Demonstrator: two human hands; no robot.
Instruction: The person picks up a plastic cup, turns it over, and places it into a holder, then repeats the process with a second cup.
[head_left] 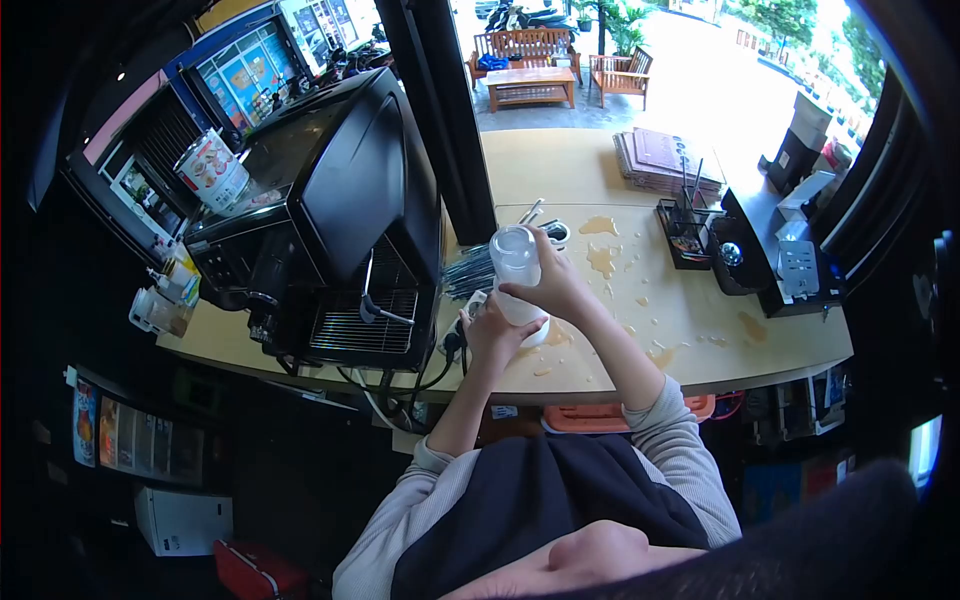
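Observation:
A translucent, whitish bottle (514, 258) stands roughly upright over the counter, close to the espresso machine. My right hand (552, 285) is closed around its side, fingers wrapped from the right. Lower down, my left hand (492, 335) grips the bottle near its base from the left. White material shows at the bottom, partly hidden by my hands. Just behind the bottle lies a bundle of dark, thin plastic-wrapped items (468, 272), possibly straws. A white power strip (478, 300) with a black plug sits beside my left hand.
A black espresso machine (350, 200) fills the left, with a can (212, 172) on top. Brown liquid puddles (601, 262) and drops spot the wooden counter (540, 160). To the right are stacked menus (665, 160), a black caddy (688, 235) and a dark bowl (738, 262). A black post (435, 110) rises behind.

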